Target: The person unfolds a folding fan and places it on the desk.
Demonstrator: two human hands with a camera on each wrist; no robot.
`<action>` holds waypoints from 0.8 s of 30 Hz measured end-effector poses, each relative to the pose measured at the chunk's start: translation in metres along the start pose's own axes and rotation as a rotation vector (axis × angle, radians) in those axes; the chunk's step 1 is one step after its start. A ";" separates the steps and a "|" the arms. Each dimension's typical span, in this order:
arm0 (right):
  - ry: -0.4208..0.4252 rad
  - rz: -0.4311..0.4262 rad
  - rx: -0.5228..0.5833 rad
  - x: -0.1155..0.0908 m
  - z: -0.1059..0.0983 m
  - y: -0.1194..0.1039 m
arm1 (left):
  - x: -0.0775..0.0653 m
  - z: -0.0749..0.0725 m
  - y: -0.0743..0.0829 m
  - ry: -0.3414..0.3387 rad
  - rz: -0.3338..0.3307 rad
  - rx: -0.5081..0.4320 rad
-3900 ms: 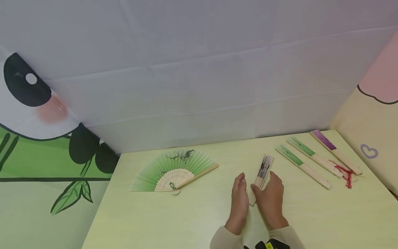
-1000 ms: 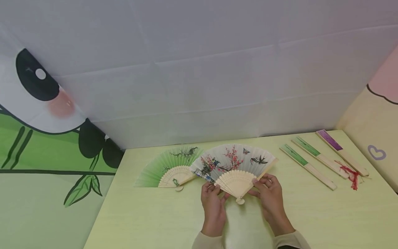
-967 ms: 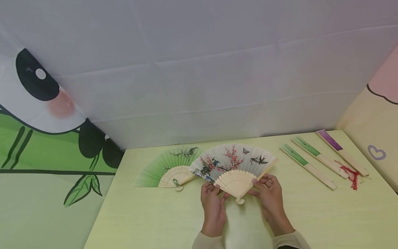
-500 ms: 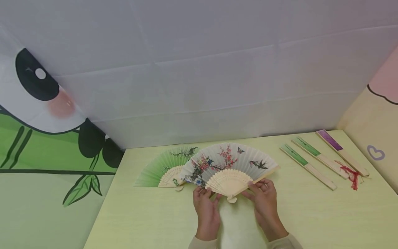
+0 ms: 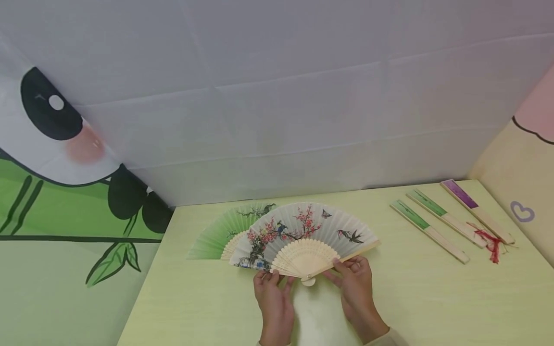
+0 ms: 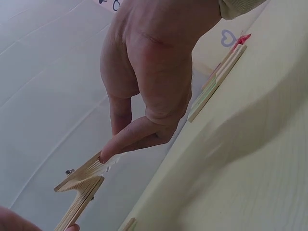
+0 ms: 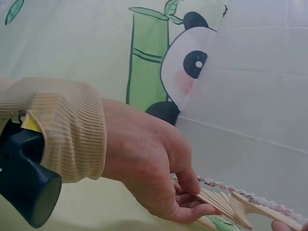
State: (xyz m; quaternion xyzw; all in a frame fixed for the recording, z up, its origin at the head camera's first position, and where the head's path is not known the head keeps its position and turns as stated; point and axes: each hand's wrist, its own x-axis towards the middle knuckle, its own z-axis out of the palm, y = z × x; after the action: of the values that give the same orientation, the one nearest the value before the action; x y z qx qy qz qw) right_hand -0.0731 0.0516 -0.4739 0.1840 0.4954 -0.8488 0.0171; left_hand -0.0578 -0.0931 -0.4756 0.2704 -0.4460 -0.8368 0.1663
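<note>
A white folding hand fan point(image 5: 307, 221), printed with pink blossoms and birds, is spread wide in front of the person. My left hand point(image 5: 274, 300) pinches its left end rib between thumb and fingers. On the other side, my right hand point(image 5: 357, 286) pinches the right guard stick. The pivot, with a small round tab, lies between the hands. In the left wrist view, the wooden ribs point(image 6: 84, 180) appear edge-on, raised above the tabletop. Behind the fan's left part, a spread green folding fan point(image 5: 216, 235) lies on the table, its right half hidden.
Three folded fans lie at the table's right: two green ones, the nearer green folded fan point(image 5: 428, 230) and the farther green folded fan point(image 5: 446, 218), plus a purple folded fan point(image 5: 476, 211). A red tassel point(image 5: 492, 245) lies beside them. White cloth point(image 5: 277, 120) rises behind the table point(image 5: 182, 307).
The white fan, folded between both hands at first, has been picked up and spread. Over the last second both hands have carried it left, and it now covers more of the green fan.
</note>
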 end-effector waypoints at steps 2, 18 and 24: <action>-0.015 0.004 0.010 -0.003 0.002 0.002 | 0.001 -0.005 0.002 0.010 0.003 0.003; -0.119 0.071 0.019 -0.029 0.035 0.034 | 0.004 -0.058 0.022 0.149 0.006 0.023; -0.158 0.116 0.013 -0.039 0.042 0.053 | 0.004 -0.077 0.031 0.254 -0.015 0.042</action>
State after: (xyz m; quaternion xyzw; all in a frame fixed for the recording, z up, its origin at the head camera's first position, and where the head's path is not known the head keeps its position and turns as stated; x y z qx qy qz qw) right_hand -0.0378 -0.0168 -0.4865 0.1449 0.4757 -0.8614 0.1038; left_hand -0.0132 -0.1623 -0.4862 0.3811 -0.4366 -0.7876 0.2094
